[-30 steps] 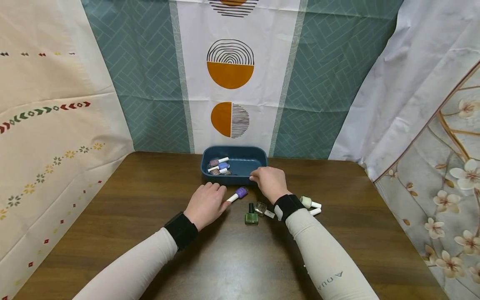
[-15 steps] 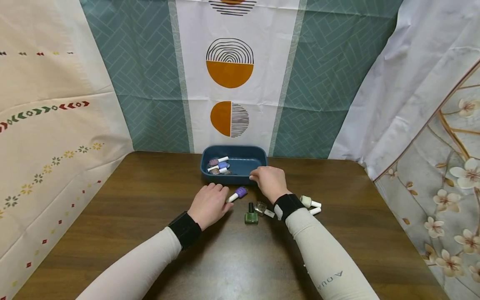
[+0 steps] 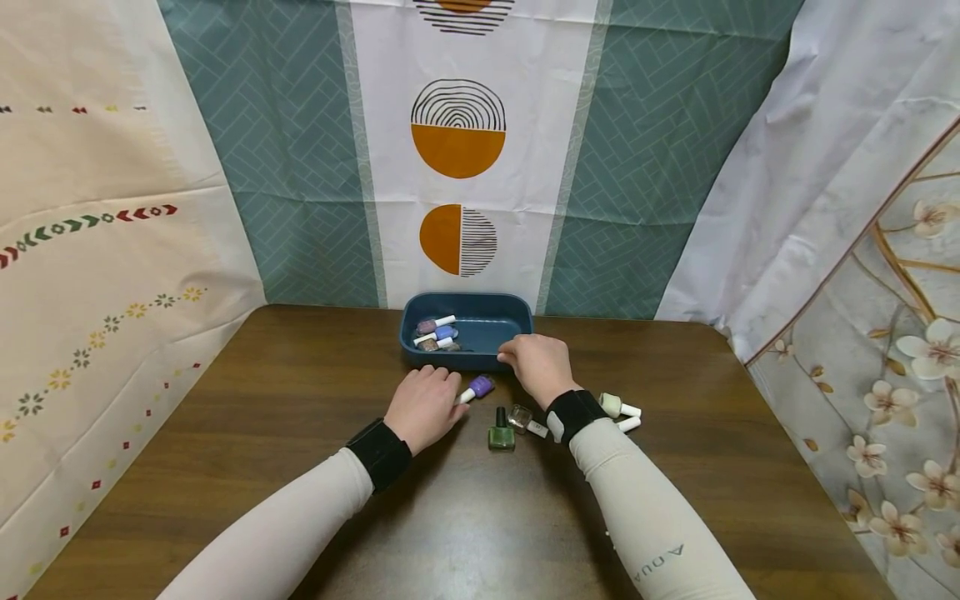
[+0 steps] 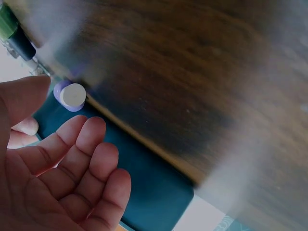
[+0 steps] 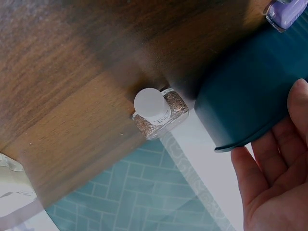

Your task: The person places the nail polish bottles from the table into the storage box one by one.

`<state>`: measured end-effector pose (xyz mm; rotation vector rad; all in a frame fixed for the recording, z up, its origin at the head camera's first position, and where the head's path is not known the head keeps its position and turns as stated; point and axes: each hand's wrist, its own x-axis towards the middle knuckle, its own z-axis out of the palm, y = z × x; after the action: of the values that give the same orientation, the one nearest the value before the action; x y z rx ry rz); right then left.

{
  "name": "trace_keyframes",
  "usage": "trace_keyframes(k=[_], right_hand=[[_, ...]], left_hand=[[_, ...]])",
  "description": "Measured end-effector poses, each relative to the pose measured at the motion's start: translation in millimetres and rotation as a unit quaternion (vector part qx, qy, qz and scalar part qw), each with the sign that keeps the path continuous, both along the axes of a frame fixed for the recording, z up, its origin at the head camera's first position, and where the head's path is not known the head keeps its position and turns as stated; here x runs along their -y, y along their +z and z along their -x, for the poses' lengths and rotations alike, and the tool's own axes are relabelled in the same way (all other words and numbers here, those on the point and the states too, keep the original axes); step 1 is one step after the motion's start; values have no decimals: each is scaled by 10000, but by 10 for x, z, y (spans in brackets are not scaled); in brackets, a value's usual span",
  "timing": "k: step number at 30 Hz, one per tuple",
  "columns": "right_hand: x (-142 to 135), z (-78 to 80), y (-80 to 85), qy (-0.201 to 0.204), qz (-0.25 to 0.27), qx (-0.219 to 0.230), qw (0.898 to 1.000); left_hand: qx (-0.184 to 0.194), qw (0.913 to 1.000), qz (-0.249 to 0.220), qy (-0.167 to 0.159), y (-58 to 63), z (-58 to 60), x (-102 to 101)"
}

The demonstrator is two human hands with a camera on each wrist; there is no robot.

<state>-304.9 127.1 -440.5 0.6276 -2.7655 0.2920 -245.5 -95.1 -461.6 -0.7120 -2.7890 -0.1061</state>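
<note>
A purple nail polish bottle (image 3: 482,386) with a white cap lies on the table in front of a dark blue tray (image 3: 491,362). Beside its cap is my left hand (image 3: 423,407); in the left wrist view the loosely bent fingers (image 4: 103,161) and thumb hold nothing, and the cap faces the space between them. My right hand (image 3: 536,364) pinches the tray's front right rim, the thumb outside the wall and the fingers partly hidden behind it. Inside the tray, several polish bottles (image 3: 446,332) lie at the left.
A green polish bottle (image 3: 501,433) stands upright, with a clear bottle (image 3: 520,417) lying behind it. Right of my wrist lie a cream bottle (image 3: 611,406) and another white cap (image 3: 629,424). A glitter bottle (image 5: 161,113) near the tray shows only in the right wrist view. Curtains border the table.
My left hand has shifted slightly right, closer over the purple bottle's white cap. The right hand, the tray and the bottles stay where they were.
</note>
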Motion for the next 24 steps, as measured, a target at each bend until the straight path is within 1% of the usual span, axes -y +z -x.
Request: trace_keyframes(k=[5,14,24], right_hand=[[4,3,0,-33,-37,66,10000],[-1,7,-26,-16,-10,-44,10000],[-2,19,-34,-69,17,-30,10000]], left_hand=[[2,9999,91,64,-17,21,-23],[-18,9998,183,101,-24,24,-33],[-110,9998,160,98,-39,30,-55]])
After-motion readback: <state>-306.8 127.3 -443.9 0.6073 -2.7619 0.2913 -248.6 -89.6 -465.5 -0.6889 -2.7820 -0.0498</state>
